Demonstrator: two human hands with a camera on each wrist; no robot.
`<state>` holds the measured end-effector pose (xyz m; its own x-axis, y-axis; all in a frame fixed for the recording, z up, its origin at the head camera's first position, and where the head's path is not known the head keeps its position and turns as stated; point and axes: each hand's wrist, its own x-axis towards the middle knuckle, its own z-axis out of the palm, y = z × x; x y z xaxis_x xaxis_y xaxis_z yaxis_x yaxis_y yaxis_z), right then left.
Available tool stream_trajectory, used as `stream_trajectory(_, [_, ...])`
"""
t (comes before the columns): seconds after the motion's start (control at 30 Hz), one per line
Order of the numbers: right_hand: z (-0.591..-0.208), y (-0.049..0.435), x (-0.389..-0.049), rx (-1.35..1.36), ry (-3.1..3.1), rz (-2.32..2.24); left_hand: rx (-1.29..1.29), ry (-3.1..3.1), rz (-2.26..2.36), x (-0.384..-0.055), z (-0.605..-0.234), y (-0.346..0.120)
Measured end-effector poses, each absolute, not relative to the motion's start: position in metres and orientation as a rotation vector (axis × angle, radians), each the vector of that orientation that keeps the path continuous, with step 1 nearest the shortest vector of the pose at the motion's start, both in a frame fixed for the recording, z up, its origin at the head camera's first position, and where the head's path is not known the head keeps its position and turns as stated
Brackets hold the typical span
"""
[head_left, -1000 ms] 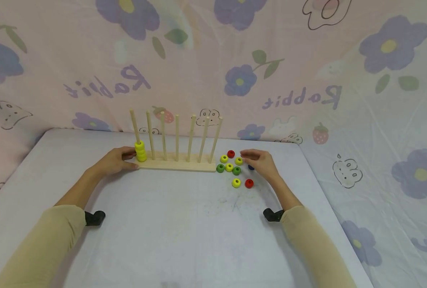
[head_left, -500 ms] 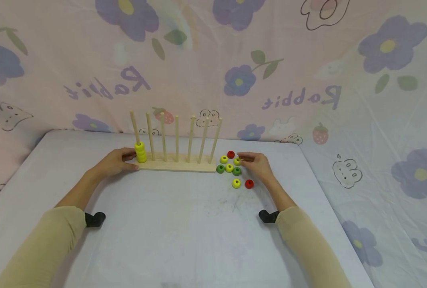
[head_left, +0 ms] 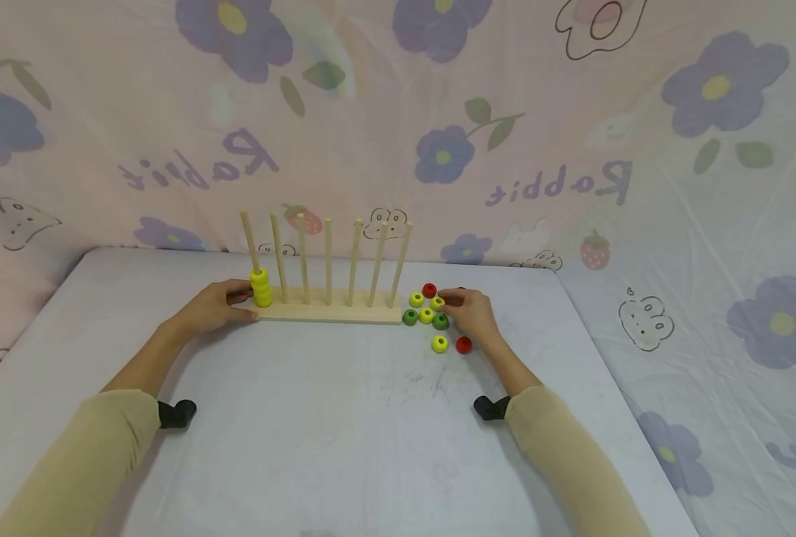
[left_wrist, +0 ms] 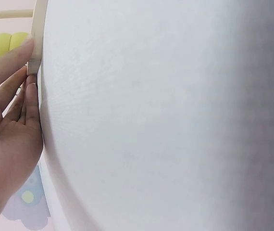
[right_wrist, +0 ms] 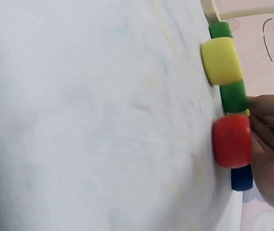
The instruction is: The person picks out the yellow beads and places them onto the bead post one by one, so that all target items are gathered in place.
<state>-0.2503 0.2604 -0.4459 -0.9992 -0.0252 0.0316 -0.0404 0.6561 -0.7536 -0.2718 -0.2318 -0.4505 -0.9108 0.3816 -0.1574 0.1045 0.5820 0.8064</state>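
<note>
A wooden bead rack (head_left: 330, 312) with several upright pegs stands at the back of the table. Several yellow beads (head_left: 261, 289) are stacked on its leftmost peg. My left hand (head_left: 215, 304) grips the rack's left end, its thumb at the front edge of the base (left_wrist: 38, 33). Over the loose beads to the right, my right hand (head_left: 474, 313) pinches a yellow bead (head_left: 437, 303) between thumb and fingertips. Around it lie a red bead (head_left: 429, 290), green beads (head_left: 441, 321) and other yellow beads (head_left: 426, 315). The right wrist view shows the hand behind a red bead (right_wrist: 232, 141).
A blue bead (right_wrist: 242, 178) lies near the right hand's palm side. Nearest me among the loose beads are a yellow bead (head_left: 440, 344) and a red bead (head_left: 463, 344). A printed cloth (head_left: 371, 134) hangs behind the white table (head_left: 344, 418).
My right hand has moved left and slightly nearer me, from beside the yellow bead onto it, and that bead has shifted a little left. My left hand stays at the rack's end.
</note>
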Motion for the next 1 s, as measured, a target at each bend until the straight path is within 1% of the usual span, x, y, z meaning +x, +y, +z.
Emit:
stream_trajectory(0.33, [-0.4479, 0.2576, -0.2532, 0.068, -2.845, 1.221, 0.392, 2.494, 1.254, -0.2712, -0.4501, -0.2319])
stream_trajectory(0.57, [-0.4477, 0.2556, -0.2561, 0.017, -2.859, 1.208, 0.395, 2.489, 1.263, -0.2721, -0.4495, -0.2321])
stream_trajectory(1.0, [-0.4510, 0.2582, -0.2552, 0.058, -2.821, 1.240, 0.403, 2.496, 1.261, -0.2697, -0.4508, -0.2318])
